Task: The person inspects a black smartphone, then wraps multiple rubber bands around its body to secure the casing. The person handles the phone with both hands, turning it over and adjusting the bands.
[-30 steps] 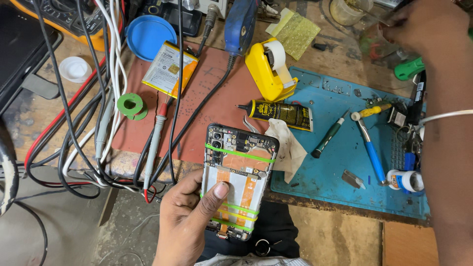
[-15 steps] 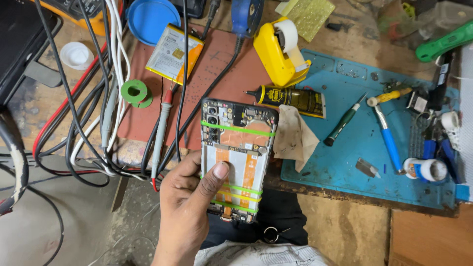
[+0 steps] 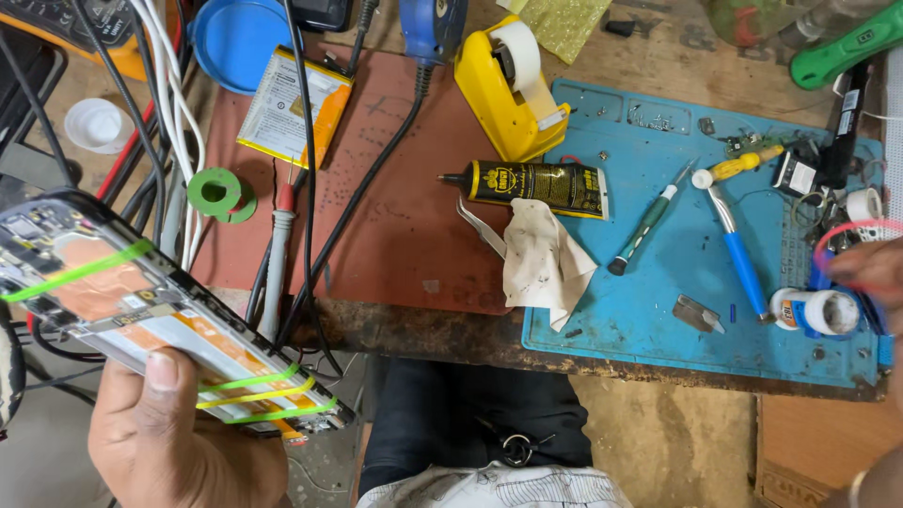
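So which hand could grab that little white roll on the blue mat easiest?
Probably the right hand. Its fingers are already beside the white roll at the blue mat's right end. The left hand is far off, busy holding the opened phone.

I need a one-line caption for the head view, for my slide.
Left hand holds an opened phone bound with green and yellow rubber bands; right hand reaches beside a blue work mat.

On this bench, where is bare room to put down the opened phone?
Free: the brown mat between the black cable and the glue tube. Less room on the blue mat below the screwdriver. Crowded: the cables at left, the tools at right.
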